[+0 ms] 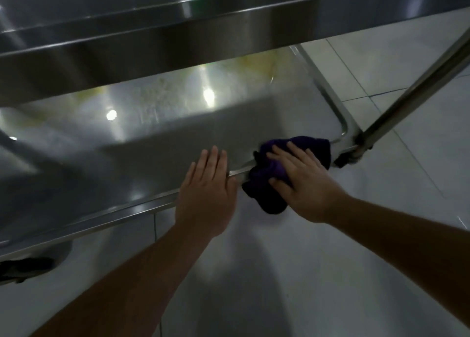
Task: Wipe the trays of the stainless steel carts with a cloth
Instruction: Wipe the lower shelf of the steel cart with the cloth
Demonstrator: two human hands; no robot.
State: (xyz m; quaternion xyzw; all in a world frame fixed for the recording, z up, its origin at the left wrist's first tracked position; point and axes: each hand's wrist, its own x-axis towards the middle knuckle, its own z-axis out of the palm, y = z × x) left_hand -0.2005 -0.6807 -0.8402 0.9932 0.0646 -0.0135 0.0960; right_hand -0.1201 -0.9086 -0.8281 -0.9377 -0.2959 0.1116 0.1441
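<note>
Cloth (292, 164): dark purple, bunched, lying over the near rim of the lower tray (178, 123) close to its right near corner. Part of it sits on the tray surface, part hangs over the rim toward me. My right hand (302, 184) lies flat on top of it, fingers straight and slightly spread, palm pressing down; thumb against the cloth's near side. No curl round the fabric that I can see.

My left hand (206, 194) is just left of the cloth, near it but not touching. Fingers straight and together, reaching over the rim with the tips above the tray surface; holds nothing. Whether the palm actually rests on the rim I cannot tell.

Lower tray: shallow, steel, raised rim with rounded corners. Contents: only the cloth's far part. Surface shows yellowish stains along the far side and a dull, speckled patch in the middle, with bright light reflections.

Upper tray (152, 39) overhangs the far half of the lower one, so that part lies under it. Its underside and front wall fill the top of the view.

Right edge: the lower tray's corner meets a cart post (407, 100) that runs up and to the right; a caster (343, 160) sits just beyond the cloth. Tiled floor (381, 209) lies to the right and near side. Left of my left hand, the near rim and tray surface run bare toward the left edge of view. A second dark caster (25, 268) shows at lower left.
</note>
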